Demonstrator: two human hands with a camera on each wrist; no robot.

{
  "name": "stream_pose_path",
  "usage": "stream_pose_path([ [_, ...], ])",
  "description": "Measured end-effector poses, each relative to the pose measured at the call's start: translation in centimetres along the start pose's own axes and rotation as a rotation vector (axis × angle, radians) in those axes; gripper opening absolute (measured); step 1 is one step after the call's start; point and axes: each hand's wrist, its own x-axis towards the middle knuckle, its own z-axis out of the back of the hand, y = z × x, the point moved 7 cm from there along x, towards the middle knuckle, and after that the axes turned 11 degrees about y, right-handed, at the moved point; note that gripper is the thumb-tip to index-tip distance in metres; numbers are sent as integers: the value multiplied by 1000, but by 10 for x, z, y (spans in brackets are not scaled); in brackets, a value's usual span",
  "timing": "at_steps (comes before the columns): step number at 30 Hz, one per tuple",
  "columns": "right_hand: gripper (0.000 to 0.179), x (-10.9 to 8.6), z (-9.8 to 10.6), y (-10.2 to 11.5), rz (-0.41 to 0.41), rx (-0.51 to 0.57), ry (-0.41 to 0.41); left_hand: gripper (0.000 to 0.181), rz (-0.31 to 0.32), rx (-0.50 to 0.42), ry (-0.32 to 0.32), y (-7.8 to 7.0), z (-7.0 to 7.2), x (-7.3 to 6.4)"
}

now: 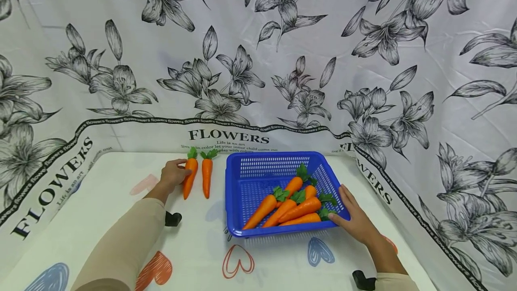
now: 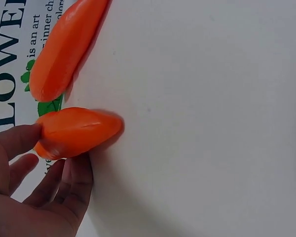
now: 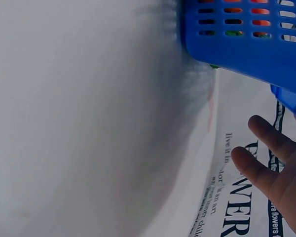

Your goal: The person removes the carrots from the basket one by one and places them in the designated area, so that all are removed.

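On the left of the table my left hand (image 1: pixel 174 175) pinches an orange carrot (image 1: pixel 190 178) with green leaves, thumb on one side and fingers on the other. In the left wrist view that carrot (image 2: pixel 81 131) lies between thumb and fingertips, its tip pointing away from the hand. A second carrot (image 1: pixel 207 176) lies just right of it. My right hand (image 1: pixel 357 217) is at the near right corner of a blue plastic basket (image 1: pixel 232 192), thumb by the rim. The right wrist view shows its fingers (image 3: pixel 259 170) straight and spread. Several carrots (image 1: pixel 299 210) lie inside the basket.
A white table cover (image 1: pixel 198 246) printed with hearts lies under everything. Behind and at both sides hangs a white cloth (image 1: pixel 238 21) with black flower drawings and lettering. The slotted basket wall (image 3: pixel 237 54) rises close beside the right hand.
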Motion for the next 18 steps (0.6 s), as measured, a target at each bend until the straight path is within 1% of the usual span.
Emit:
stream_pose_path([
  [3,89,0,-2,2,5,-7,3,56,6,-4,-11,3,3,-5],
  [9,89,-1,-3,6,30,-1,0,58,-16,-36,-8,6,6,-13],
  [14,90,-3,-1,6,34,-14,-8,61,-31,-41,2,4,4,-21],
  [18,90,-4,0,5,22,-19,-9,62,-38,-45,14,3,1,-25],
])
